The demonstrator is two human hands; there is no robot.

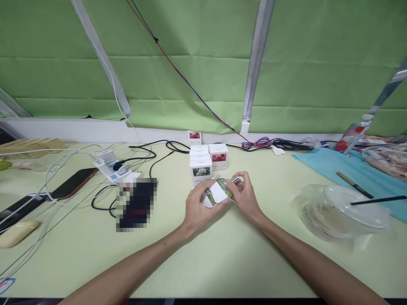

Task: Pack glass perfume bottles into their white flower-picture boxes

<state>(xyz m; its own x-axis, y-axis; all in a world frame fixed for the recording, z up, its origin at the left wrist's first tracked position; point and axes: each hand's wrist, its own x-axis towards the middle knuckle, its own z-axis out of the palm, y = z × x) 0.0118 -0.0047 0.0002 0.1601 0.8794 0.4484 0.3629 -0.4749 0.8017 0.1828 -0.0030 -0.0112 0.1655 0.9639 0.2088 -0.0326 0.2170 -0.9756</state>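
Head view: both hands up over the middle of the desk [203,262], working on one small white box [213,193]. Left hand [197,208] has it from the left side, fingers wrapped round the body, thumb along the near edge; box is tilted, held just in front of the other boxes. Green print shows on it either side of a plain white part. Right hand [247,197] is at the box's right end, fingers pinched on a small silvery item [235,179]; too small to tell what it is. Just beyond the hands: a row of white boxes [201,164], front one with a white-flower picture; to its right a box with a red-flower picture [219,157], and another red-print box [194,137] further back by the wall. Right side of desk: lidded container [352,207] in clear plastic, black stick [378,200] across its lid, knife [354,185] with a tan end lying on a blue sheet [318,160], tilted clear bottle [353,134] with red on it behind. Left side: white power strip [110,171] with plugs in, tangle of white and black cables, dark flat device [74,183], cream rounded case [19,234], plus a pixelated dark patch, can't tell what's under it. Green curtain [190,76] behind, red and blue wires running down across it.
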